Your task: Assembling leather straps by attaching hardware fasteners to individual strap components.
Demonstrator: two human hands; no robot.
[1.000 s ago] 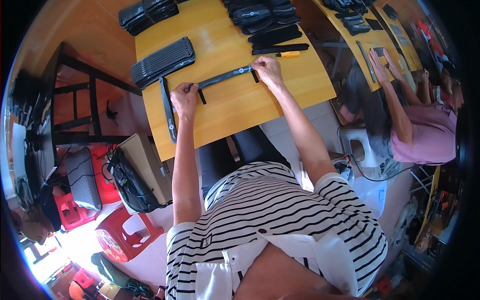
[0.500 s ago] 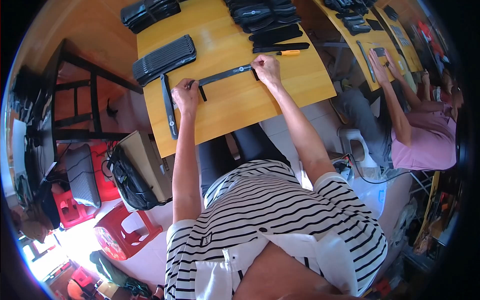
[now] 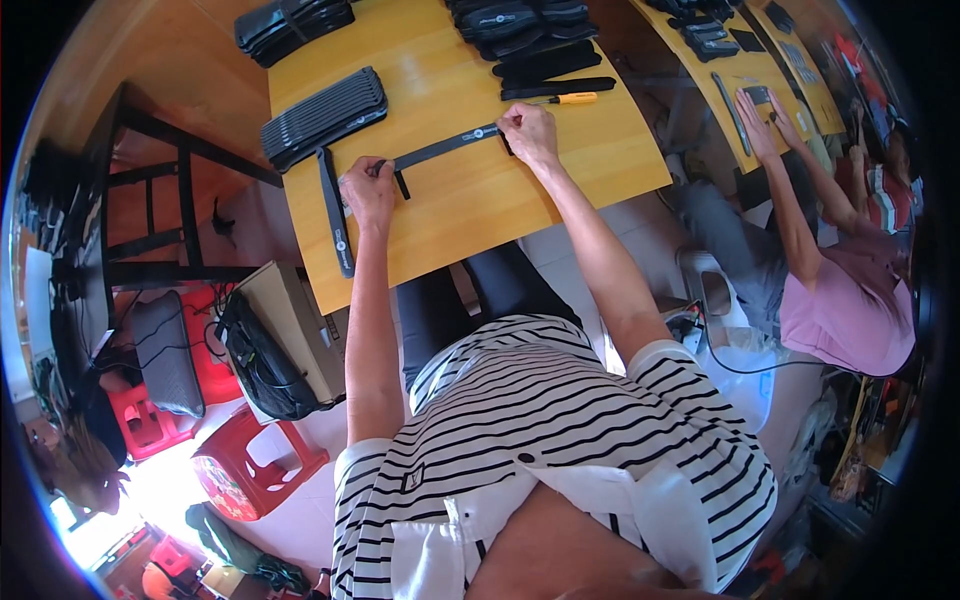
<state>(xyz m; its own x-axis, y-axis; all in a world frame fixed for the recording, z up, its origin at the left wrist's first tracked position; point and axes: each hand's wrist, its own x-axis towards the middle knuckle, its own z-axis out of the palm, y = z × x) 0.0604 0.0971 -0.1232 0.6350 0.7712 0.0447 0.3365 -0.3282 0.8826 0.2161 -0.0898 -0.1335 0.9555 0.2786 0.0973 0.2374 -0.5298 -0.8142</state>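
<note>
Yellow wood tops the table [image 3: 460, 225] where I'm looking, with a red stool [image 3: 260, 470] on the floor well off to the left of the grip, on the near side. Between the two hands runs the strap [image 3: 440, 148], black and narrow, stretched nearly straight and slanting a little away toward the right. Its left end is pinched by the left hand [image 3: 369, 195], thumb and fingers closed together on it; its right end is pinched just as tightly by the right hand [image 3: 529, 134]. Whether its middle touches the wood, I can't tell from where I stand. One short black tab [image 3: 404, 187] sticks out toward the person, just beside the left grip.

Left of that hand, and near it, a second strap [image 3: 336, 215] lies lengthwise. Beyond it is a neat stack [image 3: 325, 118] of black pieces, and farther off a dark bundle [image 3: 293, 27]. Past the right grip lie an orange-handled tool [image 3: 575, 98], two black strips [image 3: 548, 64] and a big pile [image 3: 525, 32]. Well to the right of both hands, a co-worker [image 3: 845, 315] in pink has hands on another table [image 3: 738, 125].
</note>
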